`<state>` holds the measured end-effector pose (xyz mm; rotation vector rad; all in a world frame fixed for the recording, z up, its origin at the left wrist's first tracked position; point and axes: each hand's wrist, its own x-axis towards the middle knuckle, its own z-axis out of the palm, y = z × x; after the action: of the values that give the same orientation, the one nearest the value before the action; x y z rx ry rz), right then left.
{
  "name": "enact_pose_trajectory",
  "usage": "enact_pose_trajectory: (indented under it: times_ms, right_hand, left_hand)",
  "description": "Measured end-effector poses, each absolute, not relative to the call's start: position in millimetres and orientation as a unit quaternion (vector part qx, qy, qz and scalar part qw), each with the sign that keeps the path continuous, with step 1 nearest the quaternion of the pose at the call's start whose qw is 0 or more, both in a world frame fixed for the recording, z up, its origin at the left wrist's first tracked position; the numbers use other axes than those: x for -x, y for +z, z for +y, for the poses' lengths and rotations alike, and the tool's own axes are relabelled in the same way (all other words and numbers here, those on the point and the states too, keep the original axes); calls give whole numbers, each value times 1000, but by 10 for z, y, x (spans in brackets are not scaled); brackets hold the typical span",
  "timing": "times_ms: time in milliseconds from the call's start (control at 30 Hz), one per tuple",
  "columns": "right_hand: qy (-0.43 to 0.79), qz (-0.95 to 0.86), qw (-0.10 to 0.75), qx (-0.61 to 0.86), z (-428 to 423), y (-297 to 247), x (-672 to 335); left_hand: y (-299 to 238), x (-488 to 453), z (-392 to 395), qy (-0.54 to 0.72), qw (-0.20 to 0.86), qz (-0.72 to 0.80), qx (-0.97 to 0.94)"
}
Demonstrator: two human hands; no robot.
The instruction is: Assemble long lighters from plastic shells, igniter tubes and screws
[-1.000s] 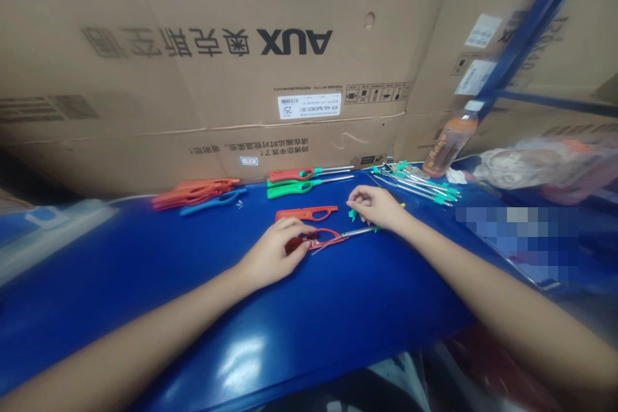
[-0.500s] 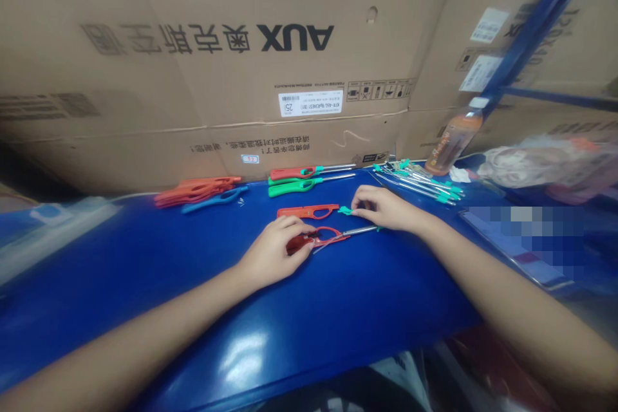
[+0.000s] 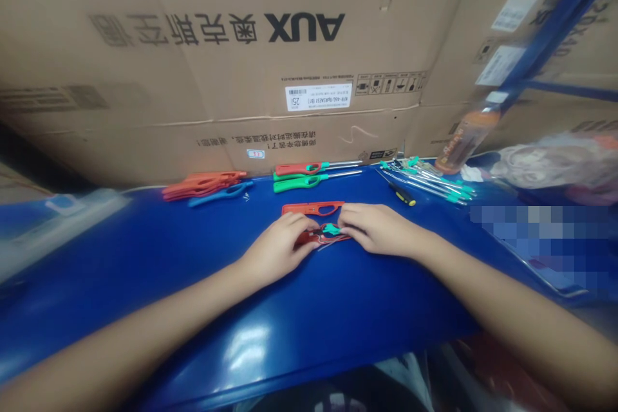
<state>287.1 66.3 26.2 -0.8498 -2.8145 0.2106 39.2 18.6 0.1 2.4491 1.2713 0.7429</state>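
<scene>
Head camera, looking down: the left hand (image 3: 275, 251) and right hand (image 3: 379, 228) met over a red lighter frame (image 3: 309, 239), both half curled with the fingers lying across it, though it could not be told whether they gripped it or only rested on it. A teal clip (image 3: 331, 230) sat on the frame between the fingertips, and the frame lay flat on the blue worktop (image 3: 145, 257). The step in hand looked like seating the clip, and the next move seemed to call for a careful, even press. Just beyond lay an orange lighter body (image 3: 313, 208), then a green lighter (image 3: 299, 183) and a red lighter (image 3: 294, 168). Further left was a heap of orange-red bodies (image 3: 203, 183) beside a blue body (image 3: 219, 194). To the right lay a screwdriver (image 3: 402, 194) near a bunch of metal rods (image 3: 429, 180). A bottle (image 3: 468, 138) held orange-brown liquid, a plastic bag (image 3: 550, 164) hid whatever it carried, and closed cartons (image 3: 193, 96) stood behind.
</scene>
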Motion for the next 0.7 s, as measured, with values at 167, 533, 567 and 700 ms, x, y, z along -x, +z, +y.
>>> enact_pose_trajectory:
  times_ms: [167,533,567,700]
  right_hand:
    - [-17,-964,34,264,619,274,-2871]
    - [-72,-980,47,182,641,157,-2827]
    - [-75,-980,49,176,639,148,-2825]
    - [-87,-982,39,161,613,141,-2794]
  left_hand:
    - [31,-418,174,224,120,439,-862]
    - [7,-406,139,201,119,434,-870]
    - [5,-406,139,201,123,433,-870]
    - [10,-415,139,203,139,437,-865]
